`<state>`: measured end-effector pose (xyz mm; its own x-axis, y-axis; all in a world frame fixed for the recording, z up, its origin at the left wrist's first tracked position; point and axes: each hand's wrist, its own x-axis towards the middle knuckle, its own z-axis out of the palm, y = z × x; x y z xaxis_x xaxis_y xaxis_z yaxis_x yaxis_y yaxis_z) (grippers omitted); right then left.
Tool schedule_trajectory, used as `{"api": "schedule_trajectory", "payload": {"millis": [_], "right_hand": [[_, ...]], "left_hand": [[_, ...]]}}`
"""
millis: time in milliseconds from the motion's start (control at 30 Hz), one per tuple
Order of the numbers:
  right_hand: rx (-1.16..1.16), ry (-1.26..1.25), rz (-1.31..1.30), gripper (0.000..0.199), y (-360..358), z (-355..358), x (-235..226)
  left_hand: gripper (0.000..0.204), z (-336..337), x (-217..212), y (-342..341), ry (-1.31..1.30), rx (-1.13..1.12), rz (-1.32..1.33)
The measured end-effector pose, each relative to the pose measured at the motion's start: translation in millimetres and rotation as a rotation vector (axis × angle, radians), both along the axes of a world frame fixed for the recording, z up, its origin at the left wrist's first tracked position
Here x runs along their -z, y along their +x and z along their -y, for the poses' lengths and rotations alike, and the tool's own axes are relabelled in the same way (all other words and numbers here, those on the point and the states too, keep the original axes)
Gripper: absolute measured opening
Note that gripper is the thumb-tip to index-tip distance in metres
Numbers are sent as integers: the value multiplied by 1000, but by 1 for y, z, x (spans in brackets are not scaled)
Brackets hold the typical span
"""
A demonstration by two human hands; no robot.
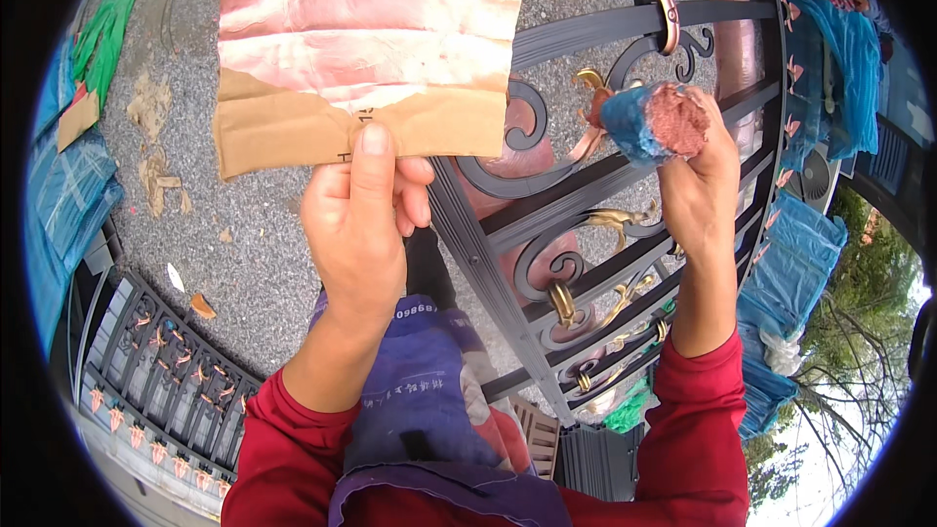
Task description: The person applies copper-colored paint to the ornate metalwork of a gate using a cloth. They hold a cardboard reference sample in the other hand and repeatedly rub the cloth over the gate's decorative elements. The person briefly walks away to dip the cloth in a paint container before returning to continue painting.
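Observation:
My left hand (359,200) pinches the lower edge of a sheet of brown cardboard (264,132), thumb on top. Wet-looking pinkish copper paint covers most of the cardboard above the thumb. My right hand (708,185) is closed around a blue rag-like paint dabber (634,127), its end caked with reddish copper paint. The dabber is held by the black wrought-iron gate (586,224); its left end meets or overlaps a copper-coloured leaf (591,109) on a scroll. I cannot tell whether they touch. Other leaves and collars on the gate are gold or copper.
Grey gravelly ground (244,224) lies to the left, with torn cardboard scraps (151,176). Another black railing with copper ornaments (176,366) stands at lower left. Blue plastic sheeting (73,195) hangs at the left and more at the right, near a fan unit (812,174).

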<state>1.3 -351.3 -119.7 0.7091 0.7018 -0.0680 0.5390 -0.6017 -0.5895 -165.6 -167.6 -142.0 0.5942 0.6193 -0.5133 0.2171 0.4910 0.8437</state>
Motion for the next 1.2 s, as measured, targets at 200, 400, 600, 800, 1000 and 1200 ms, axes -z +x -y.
{"api": "schedule_trajectory", "payload": {"millis": [200, 400, 600, 800, 1000, 1200], "right_hand": [[58, -58, 162, 36, 12, 1, 4], [5, -77, 279, 36, 14, -13, 17], [-42, -109, 173, 38, 5, -19, 11], [180, 133, 47, 37, -3, 1, -14], [359, 180, -379, 41, -76, 33, -56], [536, 384, -712, 29, -158, 31, -91]], "left_hand": [[39, 0, 0, 1, -7, 11, 35], [38, 2, -2, 2, -34, -18, 23], [38, -7, -6, -7, -41, -53, 36], [38, -23, -14, -26, -52, -102, 22], [36, -58, -52, -57, -53, -144, -20], [30, -81, -88, -95, -138, -67, -68]]}}
